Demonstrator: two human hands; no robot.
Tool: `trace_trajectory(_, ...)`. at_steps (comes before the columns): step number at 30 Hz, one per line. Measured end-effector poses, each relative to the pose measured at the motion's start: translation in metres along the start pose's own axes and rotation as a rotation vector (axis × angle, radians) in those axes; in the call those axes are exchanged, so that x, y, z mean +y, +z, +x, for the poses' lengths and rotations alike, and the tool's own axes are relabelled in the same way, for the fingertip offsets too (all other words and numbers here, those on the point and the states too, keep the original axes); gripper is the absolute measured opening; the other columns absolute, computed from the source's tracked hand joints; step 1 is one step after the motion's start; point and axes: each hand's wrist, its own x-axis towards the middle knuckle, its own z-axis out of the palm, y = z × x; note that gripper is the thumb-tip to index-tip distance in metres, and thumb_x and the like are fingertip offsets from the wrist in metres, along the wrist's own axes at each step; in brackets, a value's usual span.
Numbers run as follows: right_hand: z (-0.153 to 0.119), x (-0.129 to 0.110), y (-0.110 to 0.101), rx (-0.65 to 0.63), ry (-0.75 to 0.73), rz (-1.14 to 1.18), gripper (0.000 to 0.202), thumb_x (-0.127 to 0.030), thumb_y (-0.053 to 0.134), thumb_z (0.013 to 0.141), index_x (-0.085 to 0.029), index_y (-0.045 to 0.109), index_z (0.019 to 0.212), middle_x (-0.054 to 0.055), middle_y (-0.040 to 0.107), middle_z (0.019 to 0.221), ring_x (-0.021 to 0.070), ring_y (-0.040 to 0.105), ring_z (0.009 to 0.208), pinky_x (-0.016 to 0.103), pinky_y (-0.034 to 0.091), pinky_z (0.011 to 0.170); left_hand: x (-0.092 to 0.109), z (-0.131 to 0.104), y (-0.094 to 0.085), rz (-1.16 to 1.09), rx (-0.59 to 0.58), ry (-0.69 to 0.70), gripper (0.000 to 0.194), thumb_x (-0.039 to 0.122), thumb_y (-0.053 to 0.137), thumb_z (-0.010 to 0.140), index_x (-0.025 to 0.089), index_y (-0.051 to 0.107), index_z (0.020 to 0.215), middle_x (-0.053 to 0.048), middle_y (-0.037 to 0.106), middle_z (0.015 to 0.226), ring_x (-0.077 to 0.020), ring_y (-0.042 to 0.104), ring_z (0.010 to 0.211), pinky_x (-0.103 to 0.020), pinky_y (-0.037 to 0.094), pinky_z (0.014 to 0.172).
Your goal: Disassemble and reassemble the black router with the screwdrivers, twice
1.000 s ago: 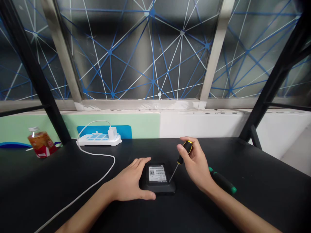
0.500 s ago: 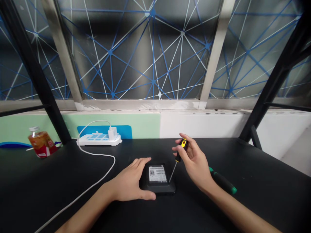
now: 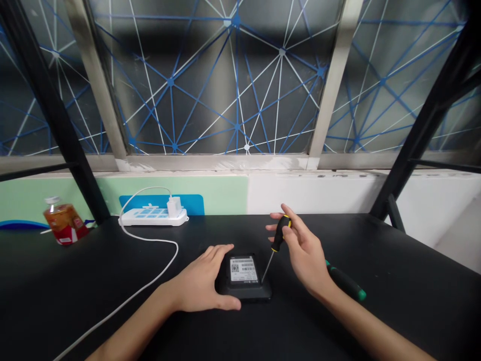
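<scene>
A flat black device (image 3: 246, 292) with a white printed label bearing a QR code lies on the black table. My left hand (image 3: 201, 281) grips its left side, the thumb along the near edge and the fingers at the far edge. In my right hand (image 3: 306, 253) is a small black-and-yellow screwdriver (image 3: 279, 233), its handle pinched between thumb and fingers. The screwdriver leans to the right, its tip against the device beside the label's lower right corner. What the tip sits in is too small to make out. Behind my right wrist lies a black-and-green handle (image 3: 346, 283), partly hidden.
A white power strip (image 3: 154, 216) with a plugged-in charger (image 3: 174, 206) stands at the table's back edge. Its white cable (image 3: 150, 282) runs down the left side. A drink bottle (image 3: 65, 220) stands far left. Black frame posts (image 3: 406, 135) rise on both sides.
The screwdriver handle has turned in my right fingers, so its yellow patch no longer faces me. My right thumb and fingers have shifted slightly to the right. My left hand and the device look unmoved.
</scene>
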Motion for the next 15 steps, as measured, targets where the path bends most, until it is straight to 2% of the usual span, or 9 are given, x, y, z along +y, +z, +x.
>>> trace_trajectory(5, 0.0, 0.0019, 0.0001, 0.059, -0.064, -0.201, 0.042, -0.04, 0.06, 0.089, -0.028, 0.054, 0.129, 0.004, 0.06, 0.104, 0.0157, 0.06, 0.075, 0.038, 0.055, 0.074, 0.0001, -0.0004, -0.0002, -0.014, 0.005, 0.004, 0.108, 0.059, 0.075, 0.068, 0.019, 0.023, 0.154, -0.014, 0.032, 0.156, -0.0376, 0.028, 0.143, -0.052, 0.028, 0.116)
trace_trajectory(7, -0.001, 0.0011, -0.0011, 0.08, -0.081, -0.276, 0.039, -0.041, 0.056, 0.092, -0.029, 0.054, 0.128, 0.004, 0.059, 0.104, 0.0156, 0.058, 0.074, 0.039, 0.053, 0.075, -0.0005, -0.0003, 0.0, -0.018, 0.009, 0.009, 0.108, 0.059, 0.075, 0.068, 0.018, 0.023, 0.154, -0.015, 0.032, 0.155, -0.0379, 0.029, 0.143, -0.052, 0.029, 0.116)
trace_trajectory(10, -0.0027, -0.0005, -0.0028, 0.04, -0.077, -0.306, 0.041, -0.04, 0.045, 0.096, -0.033, 0.049, 0.137, 0.003, 0.057, 0.097, 0.0165, 0.057, 0.073, 0.041, 0.052, 0.076, -0.0019, -0.0002, 0.0004, -0.028, 0.015, 0.02, 0.108, 0.061, 0.075, 0.068, 0.019, 0.023, 0.153, -0.015, 0.033, 0.155, -0.0386, 0.03, 0.143, -0.054, 0.029, 0.115)
trace_trajectory(15, -0.0037, 0.0006, -0.0026, -0.016, -0.079, -0.254, 0.048, -0.035, 0.043, 0.097, -0.036, 0.04, 0.145, 0.005, 0.057, 0.111, 0.0172, 0.059, 0.079, 0.039, 0.053, 0.075, -0.0021, -0.0004, 0.0, -0.028, 0.014, 0.029, 0.109, 0.063, 0.075, 0.068, 0.02, 0.023, 0.154, -0.015, 0.033, 0.155, -0.0385, 0.029, 0.143, -0.054, 0.028, 0.115)
